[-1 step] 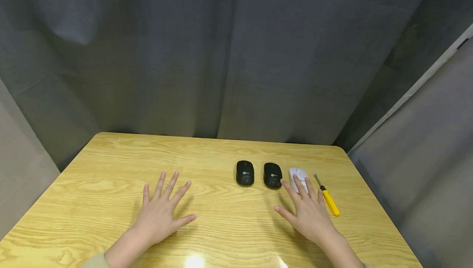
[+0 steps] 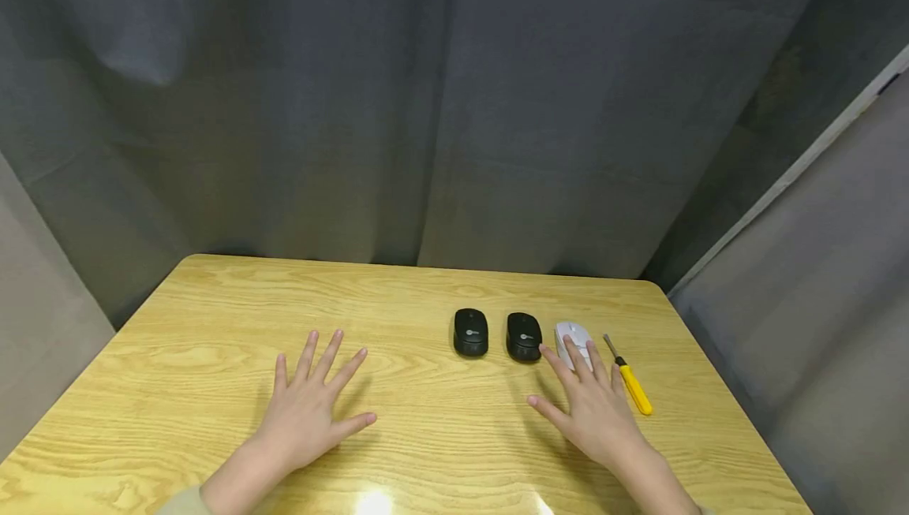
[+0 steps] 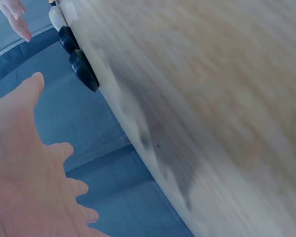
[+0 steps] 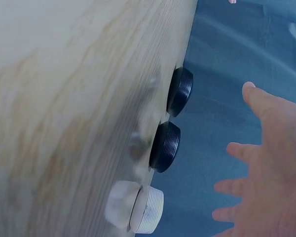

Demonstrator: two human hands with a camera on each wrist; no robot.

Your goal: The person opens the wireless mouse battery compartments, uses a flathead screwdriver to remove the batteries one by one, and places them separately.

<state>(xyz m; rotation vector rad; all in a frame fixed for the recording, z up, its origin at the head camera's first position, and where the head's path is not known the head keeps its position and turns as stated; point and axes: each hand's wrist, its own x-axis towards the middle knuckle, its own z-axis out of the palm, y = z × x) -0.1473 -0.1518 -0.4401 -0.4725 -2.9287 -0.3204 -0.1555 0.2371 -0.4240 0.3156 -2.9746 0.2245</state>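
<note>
My left hand [image 2: 301, 420] hovers palm down above the left part of the table, fingers spread and holding nothing. On the right, my right hand [image 2: 596, 416] hovers in the same way, its fingertips overlapping the near end of a white computer mouse [image 2: 570, 334] in the head view. Left of that mouse stand two black computer mice, one in the middle [image 2: 524, 337] and one further left [image 2: 471, 333]. A screwdriver [image 2: 635, 390] with a yellow handle lies just right of the right hand. The right wrist view shows a gap between the right hand [image 4: 266, 168] and the tabletop.
The wood-grain table [image 2: 213, 326] has rounded far corners. Behind it hangs a dark grey curtain [image 2: 341, 121], close to the far edge. Lighter grey panels [image 2: 838, 302] flank the table on both sides.
</note>
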